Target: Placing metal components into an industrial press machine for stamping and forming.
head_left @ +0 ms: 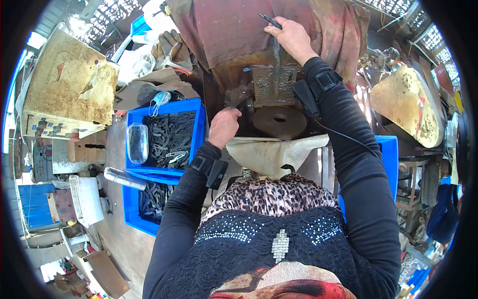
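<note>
My right hand (294, 40) is raised over the far side of the machine, its fingers closed on a slim dark strip (269, 20) that points up and left. Below it, a stream of water (277, 55) falls onto a wet, rough metal block (269, 87). In front of the block lies a round brown disc (280, 121) with a hole in its middle. My left hand (223, 127) is closed at the disc's left, fingertips toward the wet block; what they hold, if anything, is too dark to make out.
Blue bins (198, 119) full of dark strips stand at my left, with a clear plastic container (137, 143) and a bottle (124, 178) on them. A stained red cloth (234, 30) drapes the machine. A pale cloth (274, 154) hangs before me. Stained boards stand on both sides.
</note>
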### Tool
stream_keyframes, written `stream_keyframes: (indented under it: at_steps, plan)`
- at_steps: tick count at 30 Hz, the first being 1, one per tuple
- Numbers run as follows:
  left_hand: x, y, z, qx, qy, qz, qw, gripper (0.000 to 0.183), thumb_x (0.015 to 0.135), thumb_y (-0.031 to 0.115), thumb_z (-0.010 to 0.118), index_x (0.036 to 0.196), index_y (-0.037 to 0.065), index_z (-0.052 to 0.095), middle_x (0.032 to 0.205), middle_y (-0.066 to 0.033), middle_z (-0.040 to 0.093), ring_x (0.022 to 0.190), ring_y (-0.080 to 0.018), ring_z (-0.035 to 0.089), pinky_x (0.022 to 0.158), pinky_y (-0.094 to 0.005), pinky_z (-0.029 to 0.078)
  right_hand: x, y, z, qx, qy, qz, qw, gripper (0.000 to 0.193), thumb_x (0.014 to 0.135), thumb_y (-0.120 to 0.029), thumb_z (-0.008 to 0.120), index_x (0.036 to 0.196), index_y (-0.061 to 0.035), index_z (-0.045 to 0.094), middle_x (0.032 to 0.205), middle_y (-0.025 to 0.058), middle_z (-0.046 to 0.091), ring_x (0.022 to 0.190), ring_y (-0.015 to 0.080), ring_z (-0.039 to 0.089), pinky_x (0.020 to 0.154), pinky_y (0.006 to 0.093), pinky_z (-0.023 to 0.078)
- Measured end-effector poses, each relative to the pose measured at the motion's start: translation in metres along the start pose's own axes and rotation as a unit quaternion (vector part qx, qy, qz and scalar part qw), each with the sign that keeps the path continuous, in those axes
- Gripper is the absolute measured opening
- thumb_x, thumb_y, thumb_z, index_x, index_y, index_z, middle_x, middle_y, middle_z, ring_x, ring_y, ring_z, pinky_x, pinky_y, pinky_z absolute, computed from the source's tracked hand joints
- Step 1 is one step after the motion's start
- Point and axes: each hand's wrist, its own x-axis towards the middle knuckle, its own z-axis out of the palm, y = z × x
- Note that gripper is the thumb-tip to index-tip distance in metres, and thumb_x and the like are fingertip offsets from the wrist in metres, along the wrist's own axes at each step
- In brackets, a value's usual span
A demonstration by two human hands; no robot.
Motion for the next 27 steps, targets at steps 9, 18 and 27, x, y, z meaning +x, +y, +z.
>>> stream_keyframes:
  at_steps: [9,18,27]
  plan:
    - [0.001,-0.004,0.002,0.011,-0.013,-0.016,1.0,0.016,0.081,0.005,0.057,0.09,0.005,0.071,0.089,-0.0172,0.066,0.087,-0.0357,0.063,0.077,-0.0435,0.05,0.002,-0.001,0.0,-0.011,-0.024,0.011,1.0,0.037,0.088,-0.044,0.061,0.106,-0.0126,0.066,0.096,0.0141,0.069,0.098,0.0364,0.062,0.082,0.0483,0.048]
    - [0.001,-0.004,0.002,0.012,-0.017,-0.026,0.999,0.016,0.082,0.007,0.057,0.09,0.005,0.07,0.09,-0.018,0.066,0.087,-0.0365,0.063,0.079,-0.0441,0.05,0.003,0.001,0.003,-0.011,-0.02,0.008,1.0,0.035,0.088,-0.043,0.061,0.104,-0.0123,0.066,0.095,0.0139,0.068,0.097,0.0363,0.062,0.081,0.0483,0.048]
    - [0.001,-0.009,0.003,0.019,-0.029,-0.038,0.999,0.016,0.082,0.008,0.057,0.09,0.006,0.071,0.091,-0.0177,0.066,0.089,-0.0365,0.063,0.08,-0.0441,0.05,0.004,0.0,0.009,-0.002,-0.016,0.001,1.0,0.035,0.088,-0.043,0.061,0.101,-0.0118,0.066,0.094,0.0138,0.068,0.096,0.0364,0.062,0.079,0.0481,0.047]
